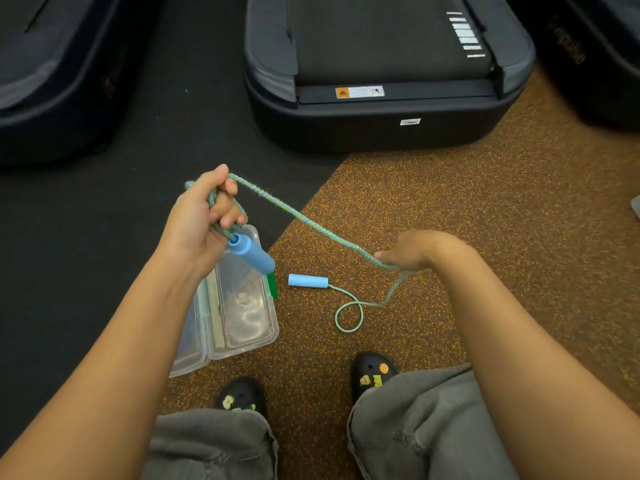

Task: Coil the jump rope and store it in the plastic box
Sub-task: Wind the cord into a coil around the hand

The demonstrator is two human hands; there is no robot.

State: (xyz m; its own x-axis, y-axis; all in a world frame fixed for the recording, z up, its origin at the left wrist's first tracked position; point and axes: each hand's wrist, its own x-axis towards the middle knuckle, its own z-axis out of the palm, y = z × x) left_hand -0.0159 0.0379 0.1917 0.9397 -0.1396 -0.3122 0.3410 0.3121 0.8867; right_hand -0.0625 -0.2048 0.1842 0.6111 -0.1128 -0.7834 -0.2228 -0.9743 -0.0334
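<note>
Speckled brown gym floor (450,209) carries the open plastic box (242,317), still empty at seven o'clock. The left hand (201,216) grips a few loops of the jump rope (294,213) with one blue handle (251,254) hanging below. The right hand (415,251) pinches the stretched rope at three o'clock; the second handle (308,281) and a loose loop lie on the floor, so I judge coiling partly done.

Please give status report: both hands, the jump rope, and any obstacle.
Left hand shut on rope coils, one handle hanging. Right hand pinching the rope. Second handle on floor. Plastic box open, nothing blocking.
</note>
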